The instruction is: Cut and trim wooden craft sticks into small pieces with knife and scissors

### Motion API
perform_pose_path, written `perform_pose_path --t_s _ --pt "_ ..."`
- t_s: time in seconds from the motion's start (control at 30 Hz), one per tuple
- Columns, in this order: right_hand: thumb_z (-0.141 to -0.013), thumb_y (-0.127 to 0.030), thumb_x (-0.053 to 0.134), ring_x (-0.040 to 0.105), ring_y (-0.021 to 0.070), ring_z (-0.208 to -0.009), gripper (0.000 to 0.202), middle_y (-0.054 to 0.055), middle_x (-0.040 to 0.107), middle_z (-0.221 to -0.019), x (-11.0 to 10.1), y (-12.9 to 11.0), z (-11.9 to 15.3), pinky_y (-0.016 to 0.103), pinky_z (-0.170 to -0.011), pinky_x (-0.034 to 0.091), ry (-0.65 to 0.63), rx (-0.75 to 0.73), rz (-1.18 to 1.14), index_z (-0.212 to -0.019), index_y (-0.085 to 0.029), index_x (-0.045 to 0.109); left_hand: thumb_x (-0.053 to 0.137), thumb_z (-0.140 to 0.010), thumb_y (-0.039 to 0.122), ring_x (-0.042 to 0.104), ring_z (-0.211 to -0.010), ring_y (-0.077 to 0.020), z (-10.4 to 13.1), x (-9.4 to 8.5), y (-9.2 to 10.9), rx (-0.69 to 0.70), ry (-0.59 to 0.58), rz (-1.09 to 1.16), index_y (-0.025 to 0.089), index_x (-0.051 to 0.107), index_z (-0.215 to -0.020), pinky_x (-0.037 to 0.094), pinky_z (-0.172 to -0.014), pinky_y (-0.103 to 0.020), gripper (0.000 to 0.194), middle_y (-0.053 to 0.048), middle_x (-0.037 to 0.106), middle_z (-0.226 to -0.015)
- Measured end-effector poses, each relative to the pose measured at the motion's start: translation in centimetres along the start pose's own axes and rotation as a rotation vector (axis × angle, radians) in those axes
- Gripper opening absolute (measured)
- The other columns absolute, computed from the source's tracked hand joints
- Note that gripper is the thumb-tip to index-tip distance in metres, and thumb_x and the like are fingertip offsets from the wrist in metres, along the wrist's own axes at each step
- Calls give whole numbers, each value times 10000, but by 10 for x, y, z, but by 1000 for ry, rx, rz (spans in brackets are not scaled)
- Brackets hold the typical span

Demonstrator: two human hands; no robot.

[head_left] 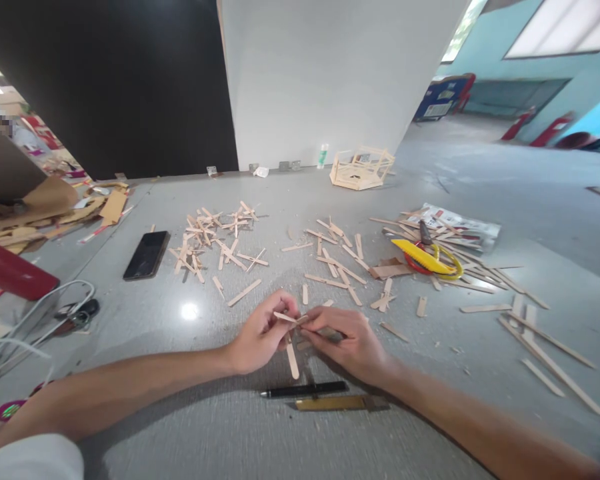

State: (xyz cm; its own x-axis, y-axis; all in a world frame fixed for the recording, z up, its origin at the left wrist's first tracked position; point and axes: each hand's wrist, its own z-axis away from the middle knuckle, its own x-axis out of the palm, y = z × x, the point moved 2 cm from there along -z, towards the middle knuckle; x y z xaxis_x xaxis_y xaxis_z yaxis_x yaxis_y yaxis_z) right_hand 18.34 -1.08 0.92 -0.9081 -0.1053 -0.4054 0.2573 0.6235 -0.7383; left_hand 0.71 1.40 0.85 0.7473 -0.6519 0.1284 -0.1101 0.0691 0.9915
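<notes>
Between my two hands are small wooden craft sticks (285, 317) that cross one another. My left hand (263, 333) pinches them from the left, with one stick slanting up past the thumb. My right hand (347, 337) has its fingertips closed on the right end of the crossed sticks. Below my left fingers a rounded craft stick (293, 360) points down toward me; whether it is joined to the others I cannot make out. Just in front of me lie a black pen (305, 389) and a yellowish cutter knife (330, 403).
Crossed stick pieces (205, 230) and loose sticks (337, 260) are scattered ahead. At right, yellow-handled cutting tools (427, 259) rest among longer sticks. A stick frame (363, 170) stands by the white panel. At left are a phone (147, 255), cables (80, 287) and a red cylinder (17, 270).
</notes>
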Motion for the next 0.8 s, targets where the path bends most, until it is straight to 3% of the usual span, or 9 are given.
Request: perform_pose_path --t_s 0.2,0.57,0.67,0.8 --pt "-943 -252 609 698 144 -731 165 35 752 -822 0 3 0 269 -693 546 -7 78 19 -800 -203 674 516 -914 325 316 -489 -66 -2 1 -1 -55 31 90 200 477 -932 275 -473 -187 132 65 428 -657" --pt "-936 -267 627 691 148 -761 112 31 742 -843 -2 10 3 267 -711 543 70 149 -16 -861 -206 682 521 -963 362 487 -549 -87 -2 2 -4 8 50 90 199 443 -1028 377 -519 -214 192 49 505 -716" --pt "-930 -279 632 687 140 -724 111 40 740 -865 -4 12 2 251 -667 558 150 188 -82 -858 -204 669 550 -966 381 572 -672 -119 -4 3 -5 77 100 132 203 439 -1072 475 -625 -263 235 12 547 -853" --pt "-922 -286 635 676 133 -702 108 29 720 -844 -4 18 3 252 -670 564 212 237 -133 -860 -204 668 568 -974 375 604 -702 -120 -5 3 -8 105 97 175 236 405 -1164 511 -674 -299 286 -16 550 -1036"
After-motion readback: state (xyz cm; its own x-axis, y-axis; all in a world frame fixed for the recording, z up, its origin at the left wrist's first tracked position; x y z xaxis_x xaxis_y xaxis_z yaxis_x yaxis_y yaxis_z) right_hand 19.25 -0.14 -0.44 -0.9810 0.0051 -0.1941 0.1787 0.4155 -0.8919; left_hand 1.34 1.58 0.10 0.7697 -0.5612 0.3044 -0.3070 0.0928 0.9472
